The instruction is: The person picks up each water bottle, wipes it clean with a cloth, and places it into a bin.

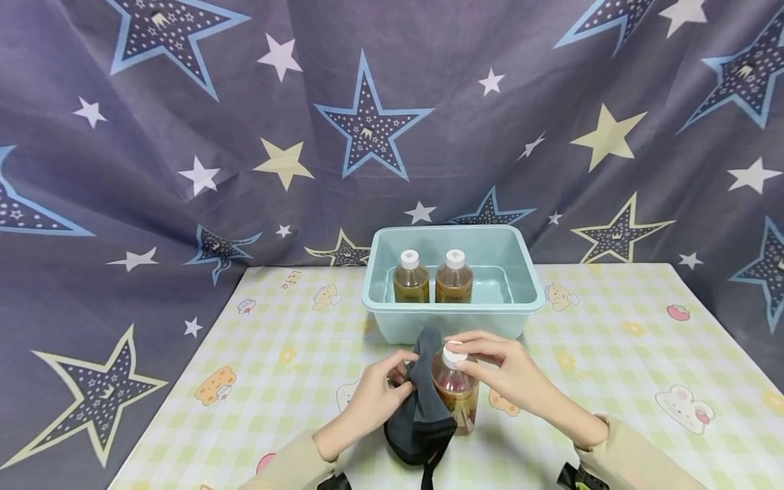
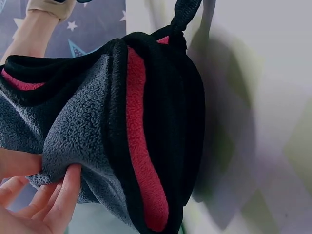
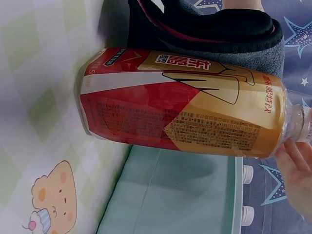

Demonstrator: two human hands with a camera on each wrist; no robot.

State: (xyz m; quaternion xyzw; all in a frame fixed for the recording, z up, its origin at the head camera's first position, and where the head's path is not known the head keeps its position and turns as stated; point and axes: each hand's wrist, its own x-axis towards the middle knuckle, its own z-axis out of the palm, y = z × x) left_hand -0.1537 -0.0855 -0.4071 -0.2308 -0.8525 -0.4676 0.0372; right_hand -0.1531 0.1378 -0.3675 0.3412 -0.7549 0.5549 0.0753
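My left hand (image 1: 381,386) pinches a dark grey fleece piece (image 1: 422,398) with black trim, a pinkish-red lining and a dark strap at its lower end. In the left wrist view, the thumb and fingers fold the fleece (image 2: 80,117) between them, and its trimmed opening faces the camera. Beside it, a drink bottle (image 1: 463,405) stands upright on the table. My right hand (image 1: 499,364) grips this bottle by its white cap (image 1: 452,356) from above. The right wrist view shows the bottle's red and gold label (image 3: 185,102), with the fleece close alongside.
A light blue plastic bin (image 1: 453,308) stands behind the hands, near the table's back edge. Inside it, on the left, are two white-capped bottles, one (image 1: 412,284) beside the other (image 1: 454,284). A checked cloth (image 1: 612,381) covers the table; a starry curtain (image 1: 453,156) hangs behind.
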